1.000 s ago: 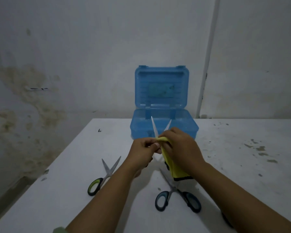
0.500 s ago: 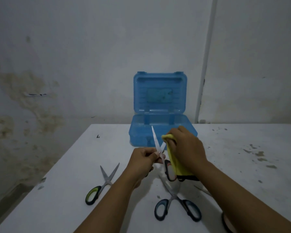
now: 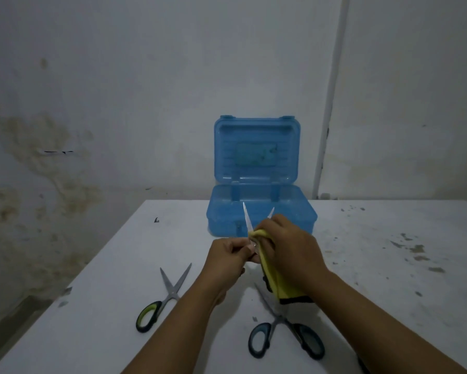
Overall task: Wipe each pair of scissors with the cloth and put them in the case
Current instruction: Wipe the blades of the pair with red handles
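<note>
My left hand (image 3: 227, 256) grips a pair of scissors (image 3: 247, 221) held upright, its two blades spread and pointing up in front of the case. My right hand (image 3: 289, 244) holds a yellow cloth (image 3: 277, 284) wrapped around the right blade. The handles are hidden behind my hands. An open blue plastic case (image 3: 259, 211) stands at the far edge of the white table (image 3: 389, 292), lid up. Green-handled scissors (image 3: 162, 300) lie at front left. Blue-handled scissors (image 3: 283, 330) lie under my right forearm.
A stained wall rises behind the table, with a white pipe (image 3: 328, 103) to the right of the case. Dark specks mark the table's right side (image 3: 413, 247). A dark object (image 3: 362, 365) peeks out beneath my right forearm.
My right hand with the cloth has slid down the right blade toward the pivot, so more of that blade's tip shows. The left hand keeps its grip on the scissors.
</note>
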